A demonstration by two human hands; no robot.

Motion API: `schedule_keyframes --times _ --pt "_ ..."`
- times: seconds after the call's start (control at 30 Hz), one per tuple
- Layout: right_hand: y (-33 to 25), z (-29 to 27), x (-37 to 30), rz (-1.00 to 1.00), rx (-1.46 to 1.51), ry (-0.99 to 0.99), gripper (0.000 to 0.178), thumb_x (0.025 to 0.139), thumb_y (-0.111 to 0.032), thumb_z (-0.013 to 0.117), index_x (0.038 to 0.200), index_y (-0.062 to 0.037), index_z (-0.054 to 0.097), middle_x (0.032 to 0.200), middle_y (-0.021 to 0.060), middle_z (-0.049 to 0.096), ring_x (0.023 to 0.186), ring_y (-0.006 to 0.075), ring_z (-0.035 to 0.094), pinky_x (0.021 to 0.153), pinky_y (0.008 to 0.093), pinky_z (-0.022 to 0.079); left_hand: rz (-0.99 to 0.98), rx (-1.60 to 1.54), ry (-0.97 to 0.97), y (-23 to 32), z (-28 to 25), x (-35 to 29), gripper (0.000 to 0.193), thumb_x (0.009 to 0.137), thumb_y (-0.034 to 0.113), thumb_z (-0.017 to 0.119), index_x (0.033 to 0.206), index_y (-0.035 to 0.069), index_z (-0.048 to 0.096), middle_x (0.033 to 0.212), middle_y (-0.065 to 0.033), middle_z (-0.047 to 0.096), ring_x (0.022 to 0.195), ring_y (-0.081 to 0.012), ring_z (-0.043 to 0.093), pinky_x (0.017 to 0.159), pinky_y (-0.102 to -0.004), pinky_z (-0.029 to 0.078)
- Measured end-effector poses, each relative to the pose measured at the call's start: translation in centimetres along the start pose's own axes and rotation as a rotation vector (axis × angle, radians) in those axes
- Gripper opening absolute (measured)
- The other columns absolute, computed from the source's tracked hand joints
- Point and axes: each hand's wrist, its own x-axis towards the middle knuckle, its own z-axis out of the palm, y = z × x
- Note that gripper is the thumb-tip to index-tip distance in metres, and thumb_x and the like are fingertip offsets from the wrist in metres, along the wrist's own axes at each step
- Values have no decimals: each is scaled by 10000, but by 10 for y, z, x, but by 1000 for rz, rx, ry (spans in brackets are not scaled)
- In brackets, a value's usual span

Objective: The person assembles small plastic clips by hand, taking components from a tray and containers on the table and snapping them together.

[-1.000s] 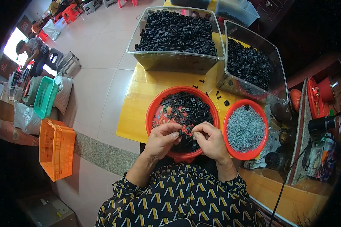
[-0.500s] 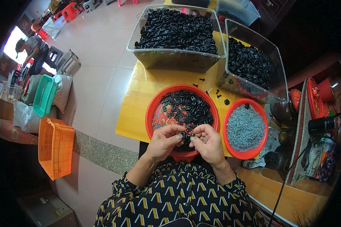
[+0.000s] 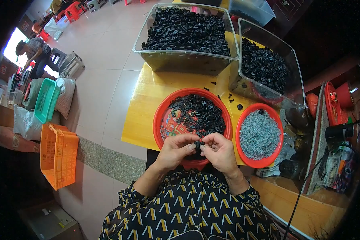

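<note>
Both my hands meet over the near rim of a red basin [image 3: 159,116] that holds many small black plastic parts [image 3: 208,116]. My left hand [image 3: 173,152] pinches a small black plastic part [image 3: 198,145] between thumb and forefinger. From the other side, my right hand [image 3: 219,155] grips the same piece with its fingertips. Fingers cover most of it, so its exact form is hidden. To the right stands a smaller red tray [image 3: 241,150] full of silvery screws [image 3: 260,134].
Two clear bins [image 3: 180,66] [image 3: 298,80] heaped with black parts stand at the back of the yellow table [image 3: 138,124]. A few loose black pieces [image 3: 231,98] lie before them. An orange crate [image 3: 60,156] and green basket [image 3: 47,100] are left; a person [image 3: 38,54] bends beyond.
My fingertips have drawn closer together around the black part, and both hands have shifted very slightly. The basin and tray stay in place.
</note>
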Motion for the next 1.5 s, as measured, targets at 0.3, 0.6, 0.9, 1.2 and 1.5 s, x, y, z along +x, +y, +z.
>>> schedule_keyframes --times 0.3,0.6,0.9,1.2,1.5 --pt "0 -2 0 7 50 -25 133 753 44 553 877 18 513 761 26 548 631 61 548 566 170 461 30 70 -10 0 1 -2 263 788 18 560 1047 -21 534 881 -27 577 762 -78 538 683 -197 448" --pt "0 -2 0 16 108 -48 119 767 26 547 881 15 517 749 35 561 631 64 559 540 165 451 5 96 -5 -1 -1 0 242 793 39 565 1026 -21 545 884 -26 573 763 -78 540 679 -197 449" --pt "10 -15 5 95 353 -193 165 768 6 568 926 28 529 748 68 575 622 116 581 521 193 478 57 128 -33 2 0 -1 231 786 24 563 1006 -43 547 841 -58 597 731 -102 561 671 -215 461" --pt "23 -17 6 207 612 -306 183 753 -42 611 903 20 527 779 66 571 656 131 588 528 199 495 106 224 -58 3 5 -5 204 772 -32 548 975 -49 556 855 -81 593 780 -126 571 702 -238 467" --pt "22 -18 5 249 646 -395 161 780 -56 581 905 24 519 789 90 584 663 145 602 569 213 510 134 351 -54 5 5 -6 205 732 -65 567 934 -36 586 836 -80 590 773 -125 561 689 -238 453"
